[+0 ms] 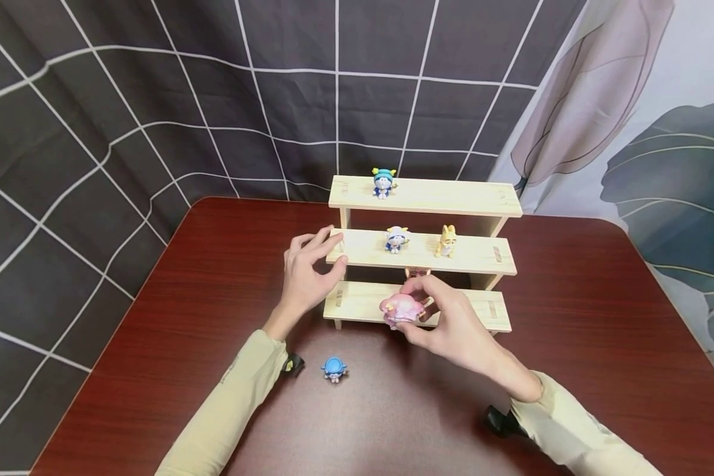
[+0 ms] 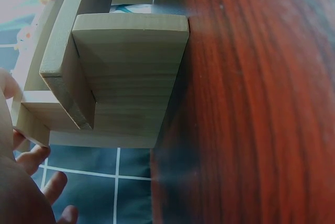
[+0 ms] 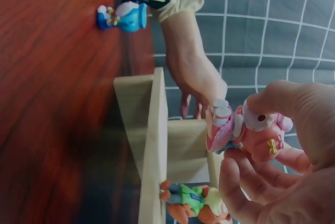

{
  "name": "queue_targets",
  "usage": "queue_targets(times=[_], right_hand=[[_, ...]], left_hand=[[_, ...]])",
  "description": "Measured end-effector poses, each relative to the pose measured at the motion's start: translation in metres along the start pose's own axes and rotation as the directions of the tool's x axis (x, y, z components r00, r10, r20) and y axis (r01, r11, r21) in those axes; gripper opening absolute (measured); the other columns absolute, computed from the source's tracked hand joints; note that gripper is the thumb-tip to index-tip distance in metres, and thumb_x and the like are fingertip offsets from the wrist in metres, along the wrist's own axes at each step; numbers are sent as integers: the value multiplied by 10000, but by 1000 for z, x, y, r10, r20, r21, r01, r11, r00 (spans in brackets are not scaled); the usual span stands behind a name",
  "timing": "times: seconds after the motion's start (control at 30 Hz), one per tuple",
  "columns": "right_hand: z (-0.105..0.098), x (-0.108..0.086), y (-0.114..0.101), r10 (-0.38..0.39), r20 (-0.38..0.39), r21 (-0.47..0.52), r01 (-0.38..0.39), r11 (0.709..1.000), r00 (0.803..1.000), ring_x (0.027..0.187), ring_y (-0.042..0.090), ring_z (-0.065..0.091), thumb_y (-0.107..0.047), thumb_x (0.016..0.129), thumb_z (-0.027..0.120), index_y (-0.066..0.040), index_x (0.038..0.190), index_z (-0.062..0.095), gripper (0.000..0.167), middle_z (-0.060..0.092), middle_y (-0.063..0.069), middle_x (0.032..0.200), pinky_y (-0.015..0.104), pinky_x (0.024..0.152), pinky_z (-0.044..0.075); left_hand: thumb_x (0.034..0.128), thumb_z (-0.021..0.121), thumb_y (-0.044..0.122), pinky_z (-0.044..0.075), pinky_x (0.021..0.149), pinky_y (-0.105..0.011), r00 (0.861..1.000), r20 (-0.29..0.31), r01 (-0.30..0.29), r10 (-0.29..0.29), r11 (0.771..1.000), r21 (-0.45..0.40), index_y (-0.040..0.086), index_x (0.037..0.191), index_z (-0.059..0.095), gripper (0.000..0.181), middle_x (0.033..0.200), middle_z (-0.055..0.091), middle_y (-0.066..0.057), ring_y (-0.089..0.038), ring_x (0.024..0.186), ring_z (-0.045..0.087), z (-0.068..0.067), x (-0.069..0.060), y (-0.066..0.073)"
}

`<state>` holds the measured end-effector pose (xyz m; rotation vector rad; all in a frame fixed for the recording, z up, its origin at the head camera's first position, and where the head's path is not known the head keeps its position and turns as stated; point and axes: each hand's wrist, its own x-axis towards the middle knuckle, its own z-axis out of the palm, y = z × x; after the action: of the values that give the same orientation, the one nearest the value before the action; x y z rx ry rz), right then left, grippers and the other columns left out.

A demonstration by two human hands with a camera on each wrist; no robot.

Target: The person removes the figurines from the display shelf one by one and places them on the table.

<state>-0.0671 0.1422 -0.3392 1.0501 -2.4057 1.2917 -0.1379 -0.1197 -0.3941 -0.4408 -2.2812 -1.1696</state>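
Note:
My right hand [image 1: 455,324] pinches a small pink figurine [image 1: 401,309] in front of the bottom step of a three-step wooden display shelf [image 1: 476,253]. In the right wrist view the figurine [image 3: 264,137] lies sideways between thumb and fingers, a gold bow on its pink head. My left hand [image 1: 309,274] grips the left end of the middle step, thumb at the front edge. Close below the right hand, an orange figurine in a green jacket [image 3: 192,198] stands on the bottom step; the hand mostly hides it in the head view.
On the middle step stand a white-capped figurine [image 1: 395,240] and a yellow figurine [image 1: 446,242]. A teal-capped figurine [image 1: 383,184] is on the top step. A blue-hatted figurine [image 1: 334,369] stands on the red-brown table [image 1: 577,317], near the left sleeve. A dark checked curtain [image 1: 214,86] hangs behind.

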Motion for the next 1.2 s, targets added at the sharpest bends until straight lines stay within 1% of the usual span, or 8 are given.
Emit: queue_targets(times=[0.23, 0.37, 0.57, 0.8, 1.0, 1.2], right_hand=[[10, -8, -1, 10, 30, 23, -11, 1000, 1000, 806, 122, 587, 64, 678, 838, -55, 1068, 603, 471, 626, -8, 993, 299, 603, 554], [16, -12, -1, 7, 45, 29, -8, 1000, 999, 779, 117, 580, 57, 680, 840, -53, 1071, 600, 472, 613, -6, 983, 268, 589, 541], [26, -20, -2, -6, 70, 40, 3, 999, 998, 741, 89, 542, 50, 692, 830, -76, 1061, 593, 457, 605, -54, 946, 250, 581, 506], [38, -30, -3, -22, 74, 73, 17, 997, 997, 725, 77, 563, 50, 692, 833, -68, 1075, 593, 468, 612, -47, 939, 223, 587, 494], [46, -37, -2, -10, 89, 88, 2, 996, 996, 703, 60, 564, 36, 692, 839, -81, 1068, 590, 465, 596, -62, 915, 235, 573, 505], [52, -41, 0, 18, 110, 70, -26, 997, 994, 700, 52, 538, 18, 680, 851, -89, 1051, 584, 469, 569, -81, 893, 239, 565, 494]], left_hand=[[838, 715, 238, 307, 928, -550, 1000, -1, -3, 3, 1000, -2, 107, 1229, 735, 412, 1352, 621, -73, -304, 1140, 487, 1, 0, -1], [842, 708, 250, 305, 927, -548, 1000, 2, -1, 1, 1000, -1, 107, 1231, 734, 416, 1354, 620, -72, -306, 1140, 485, 1, 0, -1], [844, 701, 256, 306, 924, -548, 1000, 3, -3, 3, 1000, -3, 105, 1228, 735, 414, 1355, 618, -77, -301, 1141, 485, 0, 0, -1], [843, 712, 231, 306, 929, -561, 1000, 2, -4, 4, 1000, -7, 106, 1237, 730, 413, 1359, 616, -72, -302, 1146, 485, 0, 0, -1], [842, 710, 231, 309, 928, -560, 1000, 4, -4, 4, 1000, -7, 110, 1237, 731, 413, 1356, 618, -66, -302, 1151, 482, 1, 0, 0], [841, 713, 230, 295, 945, -560, 1000, 0, -5, 5, 1000, -6, 110, 1237, 731, 414, 1358, 616, -70, -300, 1146, 486, 0, 0, -1]])
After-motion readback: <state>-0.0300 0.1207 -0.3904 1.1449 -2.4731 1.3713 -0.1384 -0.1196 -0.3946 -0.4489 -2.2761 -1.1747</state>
